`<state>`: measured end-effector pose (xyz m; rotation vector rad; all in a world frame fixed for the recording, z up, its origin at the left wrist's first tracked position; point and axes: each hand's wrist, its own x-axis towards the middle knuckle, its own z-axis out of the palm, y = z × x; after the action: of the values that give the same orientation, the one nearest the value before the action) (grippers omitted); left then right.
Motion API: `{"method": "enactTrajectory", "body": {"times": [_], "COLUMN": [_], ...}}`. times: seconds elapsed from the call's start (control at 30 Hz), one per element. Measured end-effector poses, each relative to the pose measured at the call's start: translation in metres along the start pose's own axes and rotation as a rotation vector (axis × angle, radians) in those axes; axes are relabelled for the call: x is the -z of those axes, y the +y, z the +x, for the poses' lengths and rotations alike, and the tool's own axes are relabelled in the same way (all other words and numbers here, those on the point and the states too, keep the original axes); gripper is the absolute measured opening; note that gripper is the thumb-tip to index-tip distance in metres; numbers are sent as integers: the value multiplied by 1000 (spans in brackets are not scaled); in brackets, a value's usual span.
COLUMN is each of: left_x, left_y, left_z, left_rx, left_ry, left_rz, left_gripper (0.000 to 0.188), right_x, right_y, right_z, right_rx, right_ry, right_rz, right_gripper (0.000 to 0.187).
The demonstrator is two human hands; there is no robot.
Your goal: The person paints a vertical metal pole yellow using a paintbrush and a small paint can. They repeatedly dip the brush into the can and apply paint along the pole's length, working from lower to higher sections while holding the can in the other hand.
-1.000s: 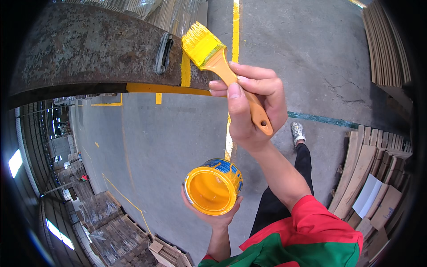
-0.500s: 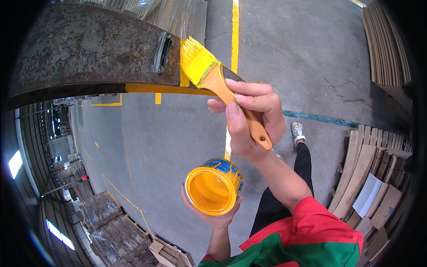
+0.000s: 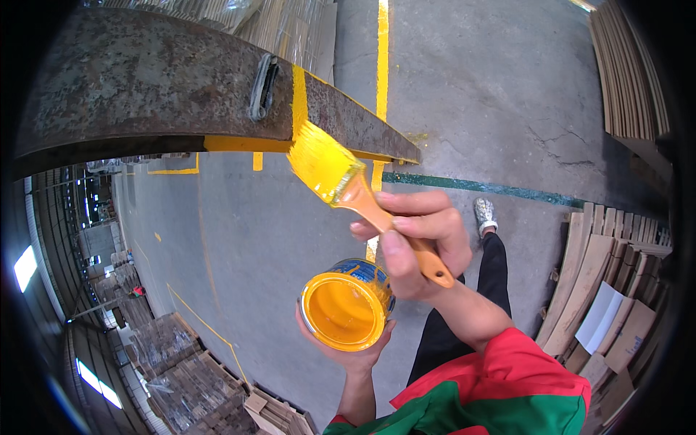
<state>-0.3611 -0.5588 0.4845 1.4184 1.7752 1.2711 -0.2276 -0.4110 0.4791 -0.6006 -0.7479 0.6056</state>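
My right fingers point(image 3: 419, 204) grip the brush point(image 3: 367, 204), now down at the lower edge of the beam point(image 3: 167, 80); its yellow stripe point(image 3: 299, 98) looks well coated. My left fingers point(image 3: 386, 335) cradle the paint can point(image 3: 368, 269).

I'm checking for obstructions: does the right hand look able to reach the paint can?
Likely yes: nothing visible blocks the open paint can from the right hand, which holds a paintbrush.

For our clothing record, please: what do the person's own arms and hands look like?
The left hand and right hand are bare, without visible gloves, rings or watch. A short red cloth right sleeve adjoins a green cloth shirt panel; of the red left sleeve, only the edge shows.
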Motion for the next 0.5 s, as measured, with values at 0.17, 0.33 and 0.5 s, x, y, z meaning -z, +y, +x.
{"method": "enactTrajectory", "body": {"times": [0.17, 0.33, 0.5], "left_x": [1, 1, 1], "left_y": [1, 2, 2], "left_z": [0, -1, -1], "left_rx": [-9, 13, -8], "left_ry": [-4, -13, -16], "left_rz": [21, -11, -3], "left_gripper": [143, 143, 142], "right_x": [0, -10, -9], "right_y": [13, 37, 29], "right_z": [20, 30, 14], "right_rx": [65, 87, 29], "right_ry": [118, 95, 53], "right_rz": [38, 27, -25], "right_gripper": [13, 12, 11]}}
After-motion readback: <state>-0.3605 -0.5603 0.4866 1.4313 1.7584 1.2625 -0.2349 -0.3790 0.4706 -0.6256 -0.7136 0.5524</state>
